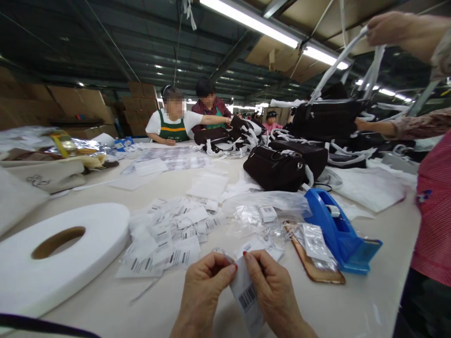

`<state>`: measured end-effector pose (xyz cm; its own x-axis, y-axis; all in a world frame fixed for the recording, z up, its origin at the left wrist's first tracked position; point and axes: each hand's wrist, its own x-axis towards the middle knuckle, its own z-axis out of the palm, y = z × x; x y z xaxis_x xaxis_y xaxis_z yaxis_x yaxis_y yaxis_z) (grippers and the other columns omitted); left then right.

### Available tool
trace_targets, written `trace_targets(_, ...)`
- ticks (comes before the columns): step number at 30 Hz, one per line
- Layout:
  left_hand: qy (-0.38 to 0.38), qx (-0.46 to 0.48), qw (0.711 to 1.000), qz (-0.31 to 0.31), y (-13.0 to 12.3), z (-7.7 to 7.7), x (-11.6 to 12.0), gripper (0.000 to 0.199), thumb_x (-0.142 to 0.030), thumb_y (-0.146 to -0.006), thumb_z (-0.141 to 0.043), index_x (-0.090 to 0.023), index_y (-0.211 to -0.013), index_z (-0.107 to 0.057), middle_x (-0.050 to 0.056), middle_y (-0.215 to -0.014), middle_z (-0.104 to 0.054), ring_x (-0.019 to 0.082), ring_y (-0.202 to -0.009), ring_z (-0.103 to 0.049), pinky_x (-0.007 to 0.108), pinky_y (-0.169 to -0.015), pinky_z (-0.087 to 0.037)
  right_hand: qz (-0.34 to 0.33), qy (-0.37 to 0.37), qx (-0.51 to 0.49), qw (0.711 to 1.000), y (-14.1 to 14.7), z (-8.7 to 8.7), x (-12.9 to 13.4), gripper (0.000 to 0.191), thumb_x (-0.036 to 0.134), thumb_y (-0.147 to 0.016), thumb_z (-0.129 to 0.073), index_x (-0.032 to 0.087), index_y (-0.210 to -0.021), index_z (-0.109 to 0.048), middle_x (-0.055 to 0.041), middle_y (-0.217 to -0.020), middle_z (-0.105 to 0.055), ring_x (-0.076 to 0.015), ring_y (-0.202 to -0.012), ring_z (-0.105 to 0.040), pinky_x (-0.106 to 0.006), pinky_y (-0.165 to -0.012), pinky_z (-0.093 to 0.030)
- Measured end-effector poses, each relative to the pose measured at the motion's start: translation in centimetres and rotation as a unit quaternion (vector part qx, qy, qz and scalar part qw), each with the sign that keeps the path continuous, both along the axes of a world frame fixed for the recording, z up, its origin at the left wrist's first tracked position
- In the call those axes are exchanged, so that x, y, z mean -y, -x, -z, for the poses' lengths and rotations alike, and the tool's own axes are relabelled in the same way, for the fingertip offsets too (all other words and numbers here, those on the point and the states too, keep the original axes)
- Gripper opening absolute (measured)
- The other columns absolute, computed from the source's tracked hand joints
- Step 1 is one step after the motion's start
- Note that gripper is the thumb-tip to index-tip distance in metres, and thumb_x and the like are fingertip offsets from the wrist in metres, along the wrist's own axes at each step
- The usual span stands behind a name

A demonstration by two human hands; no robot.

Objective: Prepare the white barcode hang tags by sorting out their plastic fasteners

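Observation:
Both my hands are closed in a pinch on a white barcode tag at the lower middle of the view. My left hand grips its left upper edge between thumb and finger. On its other side, my right hand pinches the same tag, thumb near the top. The tag is tilted, its barcode facing me. Just beyond my fingers lie more tags and small clear plastic packets. A loose heap of barcode tags with strings spreads to the left of my hands.
A big white roll lies at the left. To the right stand a blue tape dispenser and a phone-like gold slab. Black bags pile up behind. At right, a co-worker's hand lifts a bag by its straps; other people work opposite.

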<state>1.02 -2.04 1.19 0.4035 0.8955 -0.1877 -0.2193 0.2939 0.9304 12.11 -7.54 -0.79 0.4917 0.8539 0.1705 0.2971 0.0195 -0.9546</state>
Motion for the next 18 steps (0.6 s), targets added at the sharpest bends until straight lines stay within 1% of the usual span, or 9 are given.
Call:
trace_targets(4, 0.001, -0.004, 1.000, -0.015, 0.1, 0.0, -0.2, 0.010, -0.017, -0.053, -0.070, -0.014, -0.050, -0.061, -0.004, -0.049, -0.056, 0.008, -0.051, -0.044, 0.019, -0.053, -0.035, -0.045, 0.008, -0.100, 0.994, -0.2, -0.7, 0.1, 0.036, 0.049, -0.079, -0.051, 0.015, -0.065, -0.055, 0.0045, -0.053, -0.042, -0.0090, -0.050, -0.036, -0.021, -0.047, -0.030)
trace_targets(6, 0.002, -0.008, 1.000, -0.022, 0.1, 0.0, -0.3, 0.010, -0.017, -0.052, -0.070, -0.014, -0.049, -0.061, -0.004, -0.050, -0.057, 0.008, -0.051, -0.045, 0.019, -0.052, -0.035, -0.046, 0.006, -0.147, 0.988, -0.5, -1.2, 0.2, 0.035, 0.048, -0.078, -0.055, 0.015, -0.066, -0.057, 0.0037, -0.054, -0.047, -0.0093, -0.051, -0.040, -0.021, -0.049, -0.033)
trace_targets(10, -0.003, -0.018, 0.999, -0.048, 0.4, -0.1, -0.8, 0.009, -0.017, -0.051, -0.069, -0.015, -0.050, -0.061, -0.004, -0.051, -0.058, 0.008, -0.052, -0.044, 0.020, -0.052, -0.034, -0.051, 0.008, -0.254, 0.966, -1.2, -1.6, 0.6, 0.037, 0.050, -0.079, -0.053, 0.015, -0.079, -0.060, 0.0002, -0.063, -0.059, -0.0099, -0.055, -0.051, -0.022, -0.054, -0.037)
trace_targets(11, -0.007, -0.020, 0.998, -0.055, 0.5, -0.1, -1.0, 0.009, -0.017, -0.052, -0.069, -0.015, -0.051, -0.061, -0.004, -0.052, -0.058, 0.008, -0.052, -0.044, 0.020, -0.053, -0.034, -0.065, 0.022, -0.268, 0.961, -1.3, -1.6, 0.8, 0.035, 0.049, -0.076, -0.058, 0.015, -0.080, -0.060, 0.0003, -0.064, -0.060, -0.0097, -0.056, -0.051, -0.021, -0.055, -0.038)
trace_targets(13, -0.014, -0.022, 0.998, -0.064, 0.8, -0.1, -1.3, 0.009, -0.018, -0.053, -0.069, -0.015, -0.052, -0.061, -0.004, -0.053, -0.059, 0.008, -0.053, -0.044, 0.020, -0.054, -0.034, -0.094, 0.052, -0.281, 0.954, -1.4, -1.2, 1.4, 0.033, 0.042, -0.063, -0.073, 0.014, -0.076, -0.061, 0.0009, -0.064, -0.061, -0.0095, -0.058, -0.052, -0.020, -0.056, -0.038)
trace_targets(15, -0.020, -0.022, 0.997, -0.075, 1.0, -0.2, -1.6, 0.009, -0.018, -0.053, -0.069, -0.015, -0.052, -0.061, -0.004, -0.053, -0.058, 0.009, -0.053, -0.043, 0.021, -0.054, -0.034, -0.103, 0.074, -0.285, 0.950, -1.4, -0.7, 2.1, 0.032, 0.037, -0.055, -0.079, 0.014, -0.069, -0.062, 0.0016, -0.060, -0.061, -0.0089, -0.055, -0.052, -0.020, -0.055, -0.038)
trace_targets(18, -0.021, -0.023, 0.995, -0.094, 1.3, -0.2, -1.9, 0.010, -0.018, -0.051, -0.070, -0.015, -0.051, -0.061, -0.004, -0.052, -0.058, 0.009, -0.054, -0.043, 0.022, -0.054, -0.033, -0.080, 0.085, -0.285, 0.951, -1.4, -0.2, 3.0, 0.030, 0.040, -0.061, -0.075, 0.013, -0.060, -0.061, 0.0024, -0.051, -0.057, -0.0075, -0.048, -0.050, -0.020, -0.052, -0.038)
